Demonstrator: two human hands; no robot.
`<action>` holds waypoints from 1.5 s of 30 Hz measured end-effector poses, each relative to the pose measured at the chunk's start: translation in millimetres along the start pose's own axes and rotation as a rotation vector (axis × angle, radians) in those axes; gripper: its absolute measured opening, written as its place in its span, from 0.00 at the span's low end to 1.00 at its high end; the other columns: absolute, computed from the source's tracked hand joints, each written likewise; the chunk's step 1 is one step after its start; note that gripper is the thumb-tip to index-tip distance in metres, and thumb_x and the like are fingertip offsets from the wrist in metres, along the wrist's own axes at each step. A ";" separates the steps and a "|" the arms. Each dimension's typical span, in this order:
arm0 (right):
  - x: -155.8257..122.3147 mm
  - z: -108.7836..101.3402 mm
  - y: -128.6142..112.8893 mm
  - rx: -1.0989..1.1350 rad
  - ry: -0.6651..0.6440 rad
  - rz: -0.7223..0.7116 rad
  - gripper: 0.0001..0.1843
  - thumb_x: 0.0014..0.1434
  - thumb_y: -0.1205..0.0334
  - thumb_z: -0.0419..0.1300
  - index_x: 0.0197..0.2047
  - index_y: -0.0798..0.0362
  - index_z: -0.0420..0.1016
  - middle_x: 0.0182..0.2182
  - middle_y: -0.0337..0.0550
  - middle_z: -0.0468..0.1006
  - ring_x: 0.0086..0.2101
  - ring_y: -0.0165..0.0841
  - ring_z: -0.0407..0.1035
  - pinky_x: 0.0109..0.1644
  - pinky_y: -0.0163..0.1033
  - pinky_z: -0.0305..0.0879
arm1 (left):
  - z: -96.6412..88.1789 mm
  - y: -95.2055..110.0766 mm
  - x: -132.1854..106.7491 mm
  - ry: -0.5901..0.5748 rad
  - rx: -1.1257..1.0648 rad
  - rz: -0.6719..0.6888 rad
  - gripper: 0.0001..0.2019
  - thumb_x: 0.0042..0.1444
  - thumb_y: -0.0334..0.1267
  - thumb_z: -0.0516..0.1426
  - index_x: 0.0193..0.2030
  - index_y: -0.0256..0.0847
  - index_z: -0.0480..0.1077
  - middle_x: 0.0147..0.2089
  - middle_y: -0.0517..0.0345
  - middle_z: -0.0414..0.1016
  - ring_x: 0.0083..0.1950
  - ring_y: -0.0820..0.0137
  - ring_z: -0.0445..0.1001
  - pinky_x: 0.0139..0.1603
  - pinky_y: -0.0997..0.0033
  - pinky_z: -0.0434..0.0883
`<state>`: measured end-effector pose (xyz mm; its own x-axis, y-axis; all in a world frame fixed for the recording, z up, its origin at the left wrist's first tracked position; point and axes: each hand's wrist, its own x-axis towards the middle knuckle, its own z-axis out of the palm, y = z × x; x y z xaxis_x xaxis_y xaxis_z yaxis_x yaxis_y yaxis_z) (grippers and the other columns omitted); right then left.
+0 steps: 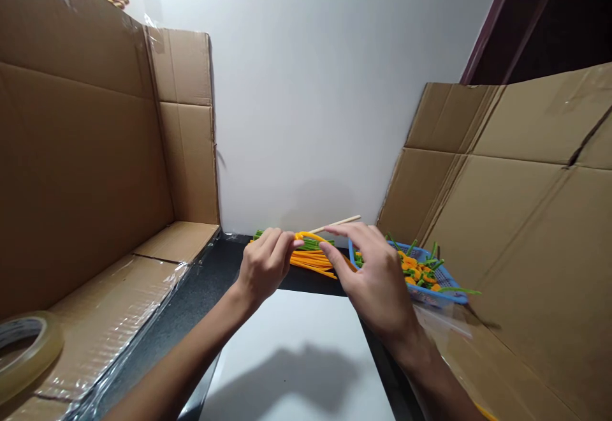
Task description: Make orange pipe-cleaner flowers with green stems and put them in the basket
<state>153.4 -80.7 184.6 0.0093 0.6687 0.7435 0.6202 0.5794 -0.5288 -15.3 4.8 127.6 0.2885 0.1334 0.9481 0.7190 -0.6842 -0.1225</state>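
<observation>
Head view: left hand (pixel 265 265) pinching yellow pipe cleaner (pixel 306 237), axis sideways; right hand (pixel 375 274) half-open beside wooden stick (pixel 340 222).

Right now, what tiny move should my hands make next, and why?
I'd probably bring your right hand in to pinch the orange pipe cleaner loop held by your left hand. Its fingers look open just beside the loop, so they seem ready to help.

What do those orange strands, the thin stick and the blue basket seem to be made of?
The orange strands look like matte chenille pipe cleaners, though detail is soft. The thin stick seems unpainted pale wood. The blue basket looks like moulded plastic, with a latticed wall.
</observation>
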 end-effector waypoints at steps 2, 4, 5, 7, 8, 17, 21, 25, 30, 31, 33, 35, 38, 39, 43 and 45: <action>0.1 13.1 9.0 -0.002 -0.011 0.014 0.07 0.61 0.59 0.64 0.42 0.47 0.82 0.39 0.45 0.84 0.40 0.41 0.76 0.46 0.46 0.71 | -2.9 3.8 0.5 0.033 -0.026 0.073 0.11 0.69 0.34 0.50 0.34 0.39 0.68 0.27 0.57 0.72 0.28 0.72 0.68 0.32 0.72 0.62; -2.0 21.4 13.2 0.042 -0.001 0.018 0.06 0.61 0.62 0.64 0.40 0.48 0.82 0.37 0.43 0.84 0.37 0.38 0.77 0.43 0.42 0.72 | -5.1 7.0 1.1 0.070 -0.042 0.110 0.09 0.68 0.34 0.51 0.36 0.39 0.68 0.29 0.57 0.74 0.28 0.72 0.69 0.33 0.72 0.64; -3.8 24.1 13.0 0.062 0.024 0.010 0.06 0.61 0.63 0.64 0.40 0.48 0.83 0.36 0.42 0.84 0.36 0.37 0.77 0.42 0.41 0.72 | -6.0 8.2 1.3 0.089 -0.045 0.117 0.08 0.68 0.34 0.51 0.37 0.39 0.68 0.29 0.57 0.74 0.28 0.72 0.69 0.33 0.72 0.65; -7.8 27.5 9.3 0.100 0.086 -0.011 0.06 0.61 0.65 0.63 0.39 0.47 0.83 0.35 0.41 0.84 0.35 0.36 0.77 0.42 0.40 0.72 | -7.2 10.2 1.4 0.117 -0.057 0.113 0.07 0.67 0.33 0.52 0.38 0.38 0.69 0.29 0.56 0.75 0.28 0.71 0.70 0.33 0.71 0.66; -9.7 28.8 6.6 0.125 0.109 -0.014 0.07 0.61 0.65 0.63 0.38 0.47 0.83 0.34 0.41 0.84 0.35 0.36 0.77 0.42 0.40 0.72 | -7.7 11.5 1.4 0.125 -0.070 0.102 0.06 0.67 0.33 0.52 0.38 0.38 0.69 0.29 0.56 0.76 0.29 0.71 0.71 0.33 0.71 0.67; -17.1 40.1 2.2 0.256 0.210 0.041 0.08 0.62 0.62 0.64 0.41 0.45 0.84 0.36 0.43 0.84 0.37 0.37 0.77 0.43 0.42 0.73 | -9.4 39.6 6.2 0.055 -0.460 -0.384 0.15 0.70 0.37 0.48 0.36 0.38 0.72 0.30 0.55 0.78 0.30 0.72 0.74 0.34 0.74 0.68; -15.8 43.8 9.6 0.310 0.163 0.080 0.08 0.62 0.61 0.63 0.41 0.46 0.84 0.37 0.44 0.84 0.37 0.38 0.78 0.44 0.42 0.74 | -13.1 42.5 13.2 -0.127 -0.634 -0.655 0.19 0.70 0.42 0.47 0.30 0.38 0.70 0.26 0.59 0.73 0.26 0.74 0.69 0.29 0.76 0.63; -15.8 46.2 13.4 0.333 0.120 0.140 0.07 0.62 0.59 0.63 0.39 0.49 0.83 0.37 0.45 0.84 0.38 0.37 0.78 0.43 0.41 0.74 | -15.0 40.2 17.7 -0.186 -0.739 -0.818 0.24 0.69 0.49 0.48 0.24 0.38 0.65 0.23 0.61 0.67 0.25 0.75 0.64 0.28 0.75 0.59; -16.8 47.5 11.0 0.459 0.180 0.272 0.10 0.57 0.55 0.67 0.38 0.50 0.76 0.34 0.44 0.83 0.32 0.36 0.77 0.35 0.39 0.74 | -12.3 40.1 17.1 -0.151 -0.918 -0.948 0.25 0.66 0.53 0.50 0.24 0.38 0.65 0.23 0.60 0.68 0.26 0.74 0.65 0.30 0.74 0.60; -16.5 47.5 9.7 0.466 0.180 0.275 0.10 0.57 0.54 0.68 0.37 0.50 0.75 0.33 0.44 0.82 0.29 0.34 0.76 0.34 0.38 0.73 | -11.6 40.1 16.9 -0.132 -0.938 -0.965 0.25 0.66 0.54 0.50 0.24 0.38 0.65 0.23 0.60 0.68 0.26 0.74 0.64 0.29 0.73 0.60; -15.3 47.1 7.3 0.471 0.171 0.286 0.10 0.57 0.54 0.68 0.35 0.52 0.77 0.30 0.44 0.81 0.25 0.31 0.72 0.30 0.36 0.71 | -11.0 39.7 17.5 -0.084 -0.982 -0.997 0.26 0.64 0.57 0.51 0.24 0.38 0.65 0.23 0.61 0.66 0.25 0.75 0.62 0.28 0.73 0.58; -13.2 46.4 6.7 0.528 0.132 0.327 0.12 0.56 0.52 0.68 0.35 0.53 0.78 0.26 0.42 0.80 0.20 0.27 0.67 0.24 0.34 0.65 | -12.1 38.7 19.7 -0.055 -1.065 -1.039 0.26 0.62 0.59 0.53 0.24 0.38 0.64 0.23 0.62 0.64 0.24 0.76 0.59 0.26 0.74 0.55; -7.3 42.0 13.0 0.695 -0.088 0.387 0.15 0.54 0.50 0.69 0.34 0.54 0.80 0.22 0.39 0.77 0.17 0.24 0.60 0.18 0.31 0.54 | -18.2 34.6 25.3 -0.152 -1.257 -1.105 0.28 0.59 0.64 0.54 0.24 0.39 0.60 0.21 0.65 0.56 0.21 0.78 0.53 0.22 0.75 0.50; -4.5 39.0 17.3 0.743 -0.182 0.401 0.16 0.54 0.49 0.69 0.33 0.54 0.80 0.21 0.39 0.76 0.17 0.23 0.59 0.18 0.31 0.52 | -21.4 32.1 27.4 -0.231 -1.325 -1.112 0.29 0.58 0.65 0.54 0.24 0.39 0.58 0.20 0.67 0.53 0.20 0.79 0.51 0.22 0.75 0.48; 8.4 17.9 38.1 0.758 -0.469 0.405 0.16 0.49 0.50 0.72 0.28 0.55 0.79 0.18 0.36 0.72 0.18 0.22 0.56 0.20 0.30 0.48 | -36.0 17.6 34.7 -0.674 -1.427 -0.948 0.27 0.60 0.62 0.53 0.24 0.39 0.57 0.21 0.69 0.45 0.22 0.79 0.42 0.23 0.74 0.44; 12.9 5.4 44.2 0.692 -0.569 0.373 0.16 0.47 0.51 0.74 0.27 0.56 0.79 0.19 0.37 0.73 0.20 0.24 0.60 0.24 0.31 0.54 | -42.3 10.3 37.6 -0.833 -1.347 -0.770 0.27 0.62 0.60 0.51 0.25 0.39 0.56 0.23 0.67 0.47 0.24 0.78 0.44 0.25 0.74 0.46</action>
<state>176.7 -43.9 168.6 -0.3821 0.8850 0.2662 0.0542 0.3090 -0.9495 -23.8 -27.6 174.4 0.6922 0.6850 0.2273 -0.0158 -0.3005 0.9537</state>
